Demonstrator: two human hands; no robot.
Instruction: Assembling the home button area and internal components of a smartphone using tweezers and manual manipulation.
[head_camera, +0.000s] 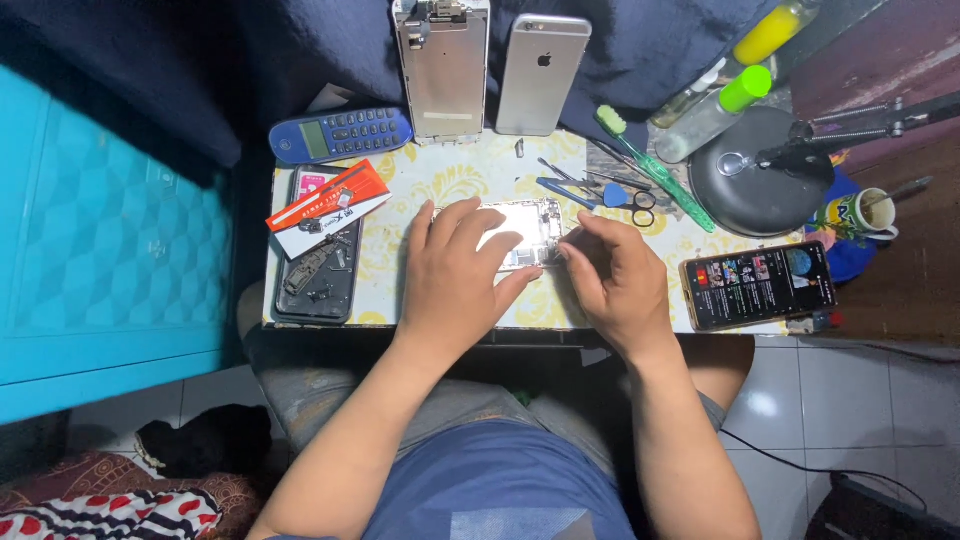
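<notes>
While flattened palm-down over an opened phone body (528, 232), left hand (455, 275) with fingers spread and nearly straight, pressing on the metal housing rather than gripping it. Right hand (615, 275) touching the same phone's right edge, fingers curled inward and thumb and forefinger pinched close at the housing; cannot tell whether anything small sits between those fingertips. Opened phone body lying flat at the middle of a small table (440, 180) with a yellow floral cover, mostly hidden under both hands.

Left of the opened phone: a dark tray (318, 270) holding loose parts, with an orange-and-white flat box (330, 205) resting across its top. Above-left of the phone: a blue handset with a keypad (342, 135). Directly above the phone: a stripped phone frame (443, 65) and just beside it a silver phone back (541, 75), both leaning on dark cloth. Just right of the phone: blue-handled tweezers (565, 190), a blue pick and small scissors (640, 205), then a green toothbrush (655, 170) lying diagonally. Farther right: a clear bottle with a green cap (712, 115), a round black lamp base (760, 170), and below it a lit smartphone (757, 284) with its screen on. At the far right edge, a mug (870, 212).
</notes>
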